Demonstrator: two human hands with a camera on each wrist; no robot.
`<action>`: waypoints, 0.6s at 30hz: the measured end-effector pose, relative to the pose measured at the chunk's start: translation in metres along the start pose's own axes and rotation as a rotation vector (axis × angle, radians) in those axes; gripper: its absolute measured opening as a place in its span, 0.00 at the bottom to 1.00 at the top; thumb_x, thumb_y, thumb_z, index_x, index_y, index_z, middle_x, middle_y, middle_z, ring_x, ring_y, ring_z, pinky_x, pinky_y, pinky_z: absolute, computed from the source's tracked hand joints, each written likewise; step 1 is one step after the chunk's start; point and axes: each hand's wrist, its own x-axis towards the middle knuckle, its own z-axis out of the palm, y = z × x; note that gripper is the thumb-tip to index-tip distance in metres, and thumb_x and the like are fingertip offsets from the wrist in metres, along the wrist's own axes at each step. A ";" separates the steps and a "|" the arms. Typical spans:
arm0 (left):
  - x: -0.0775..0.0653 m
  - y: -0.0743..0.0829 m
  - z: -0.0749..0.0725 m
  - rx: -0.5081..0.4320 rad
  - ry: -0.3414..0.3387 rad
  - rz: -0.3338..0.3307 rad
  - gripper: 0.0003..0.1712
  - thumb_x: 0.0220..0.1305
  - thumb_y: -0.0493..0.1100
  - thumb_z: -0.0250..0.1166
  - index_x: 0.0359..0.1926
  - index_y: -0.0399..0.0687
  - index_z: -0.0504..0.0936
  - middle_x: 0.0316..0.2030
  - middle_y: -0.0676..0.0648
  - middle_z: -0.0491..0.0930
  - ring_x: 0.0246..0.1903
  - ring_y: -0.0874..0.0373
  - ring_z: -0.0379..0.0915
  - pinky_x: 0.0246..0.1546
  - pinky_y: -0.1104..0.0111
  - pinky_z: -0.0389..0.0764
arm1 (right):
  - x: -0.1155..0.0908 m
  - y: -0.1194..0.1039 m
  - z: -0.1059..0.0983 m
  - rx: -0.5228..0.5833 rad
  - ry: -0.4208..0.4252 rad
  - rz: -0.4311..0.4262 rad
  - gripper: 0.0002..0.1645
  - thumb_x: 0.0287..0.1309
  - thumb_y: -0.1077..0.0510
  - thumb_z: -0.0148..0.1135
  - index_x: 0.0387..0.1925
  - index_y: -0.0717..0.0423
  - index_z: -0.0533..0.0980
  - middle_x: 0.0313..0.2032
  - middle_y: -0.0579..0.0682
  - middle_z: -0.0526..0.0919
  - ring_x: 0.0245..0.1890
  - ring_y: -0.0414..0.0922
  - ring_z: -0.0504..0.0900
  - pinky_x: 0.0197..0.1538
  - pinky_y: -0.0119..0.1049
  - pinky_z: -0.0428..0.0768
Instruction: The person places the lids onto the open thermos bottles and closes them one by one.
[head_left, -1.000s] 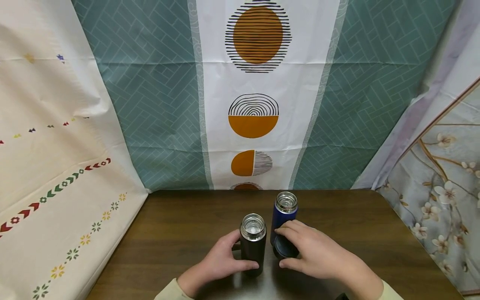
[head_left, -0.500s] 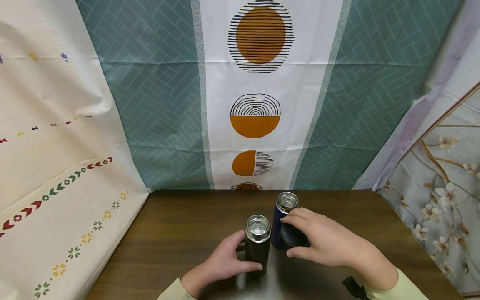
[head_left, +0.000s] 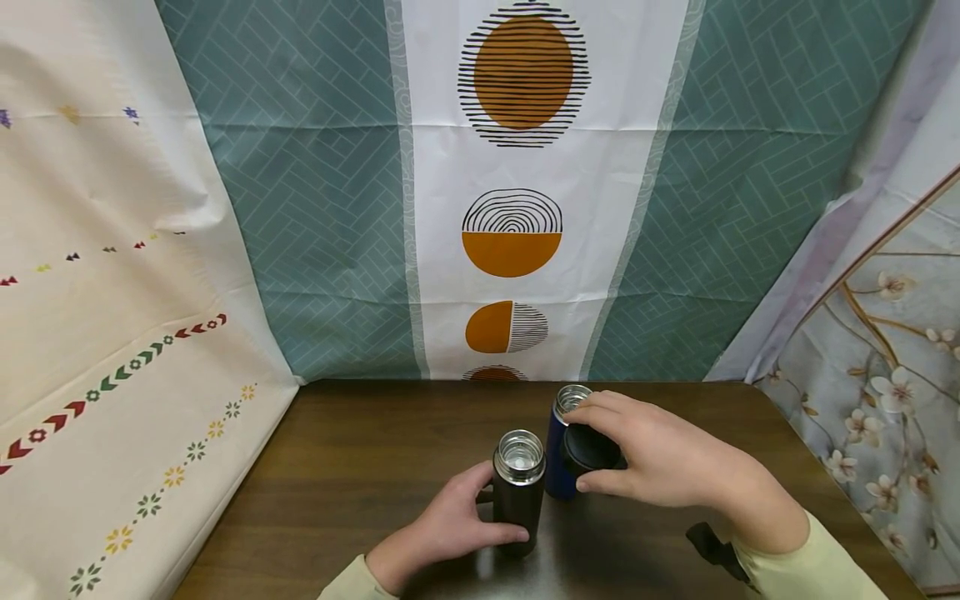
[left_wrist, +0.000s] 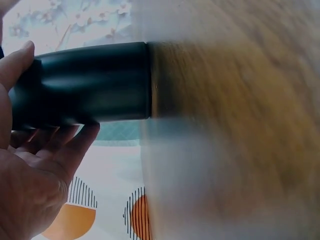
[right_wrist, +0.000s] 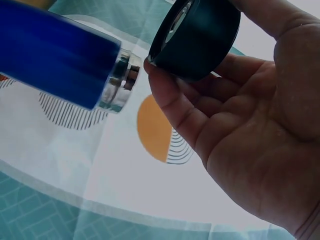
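A black thermos bottle (head_left: 517, 510) stands upright and uncapped on the table, its steel mouth facing up. My left hand (head_left: 457, 523) grips it from the left, thumb in front; the left wrist view shows fingers and thumb around the dark body (left_wrist: 95, 85). In my right hand (head_left: 675, 458) is a black bottle lid (head_left: 591, 447), pinched between thumb and fingers. Behind the black bottle stands a blue thermos bottle (head_left: 558, 467), also uncapped, partly hidden by the lid and the right hand. The right wrist view shows the lid (right_wrist: 202, 40) apart from the blue bottle's steel neck (right_wrist: 120, 82).
The brown wooden table (head_left: 375, 450) reaches back to a green and white patterned curtain (head_left: 322, 208). Cream embroidered cloth (head_left: 150, 417) hangs at the left and floral cloth (head_left: 877, 400) at the right. A black strap (head_left: 712, 546) hangs by the right sleeve.
My right hand has risen with the lid and shifted slightly right, now covering part of the blue bottle's mouth. The left hand and black bottle appear slightly further right in view.
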 end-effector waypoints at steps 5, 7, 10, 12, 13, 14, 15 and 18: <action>0.001 0.002 0.000 -0.007 -0.013 -0.014 0.43 0.58 0.54 0.89 0.71 0.63 0.79 0.62 0.59 0.84 0.62 0.60 0.81 0.62 0.57 0.85 | 0.006 -0.002 -0.008 0.007 0.010 -0.035 0.37 0.67 0.35 0.79 0.69 0.46 0.80 0.64 0.39 0.80 0.61 0.40 0.80 0.62 0.46 0.86; 0.001 0.002 0.000 -0.008 -0.017 -0.017 0.43 0.58 0.54 0.89 0.71 0.63 0.78 0.62 0.59 0.84 0.62 0.60 0.81 0.62 0.56 0.85 | 0.009 -0.002 -0.011 0.012 0.003 -0.034 0.37 0.68 0.34 0.78 0.69 0.47 0.80 0.63 0.39 0.80 0.59 0.39 0.81 0.60 0.46 0.86; 0.001 0.003 0.000 -0.003 -0.017 -0.014 0.43 0.58 0.54 0.89 0.71 0.62 0.78 0.63 0.58 0.84 0.62 0.59 0.81 0.62 0.56 0.85 | 0.013 -0.004 -0.015 0.023 -0.011 -0.034 0.37 0.69 0.34 0.77 0.69 0.48 0.80 0.63 0.39 0.81 0.58 0.39 0.81 0.60 0.45 0.86; 0.001 0.003 0.001 0.000 -0.017 -0.010 0.43 0.58 0.54 0.89 0.71 0.62 0.78 0.63 0.58 0.84 0.62 0.59 0.81 0.62 0.56 0.85 | 0.016 -0.006 -0.017 0.031 -0.018 -0.040 0.37 0.69 0.34 0.77 0.70 0.47 0.79 0.63 0.39 0.80 0.57 0.38 0.81 0.59 0.45 0.86; 0.001 0.003 0.001 0.000 -0.017 -0.009 0.43 0.58 0.54 0.89 0.71 0.63 0.78 0.63 0.58 0.84 0.62 0.59 0.81 0.62 0.56 0.85 | 0.017 -0.007 -0.017 0.032 -0.020 -0.048 0.37 0.69 0.34 0.76 0.70 0.47 0.79 0.64 0.39 0.80 0.57 0.38 0.81 0.60 0.45 0.86; 0.001 0.004 0.001 0.001 -0.017 -0.007 0.43 0.58 0.54 0.89 0.71 0.63 0.78 0.63 0.58 0.84 0.62 0.59 0.81 0.62 0.56 0.85 | 0.019 -0.008 -0.018 0.034 -0.023 -0.051 0.37 0.69 0.34 0.77 0.70 0.46 0.79 0.64 0.38 0.80 0.57 0.37 0.81 0.59 0.44 0.86; 0.002 0.004 0.002 -0.002 -0.017 -0.008 0.43 0.58 0.53 0.89 0.71 0.63 0.78 0.63 0.58 0.84 0.62 0.59 0.81 0.63 0.56 0.85 | 0.020 -0.009 -0.017 0.034 -0.023 -0.054 0.37 0.69 0.34 0.77 0.70 0.46 0.79 0.64 0.37 0.80 0.57 0.36 0.80 0.59 0.43 0.85; 0.002 0.003 0.003 -0.006 -0.021 0.002 0.43 0.58 0.53 0.89 0.72 0.63 0.78 0.63 0.58 0.84 0.63 0.59 0.81 0.63 0.55 0.86 | 0.025 -0.011 -0.016 0.037 -0.029 -0.066 0.37 0.67 0.36 0.79 0.69 0.46 0.80 0.62 0.35 0.79 0.56 0.35 0.80 0.59 0.41 0.85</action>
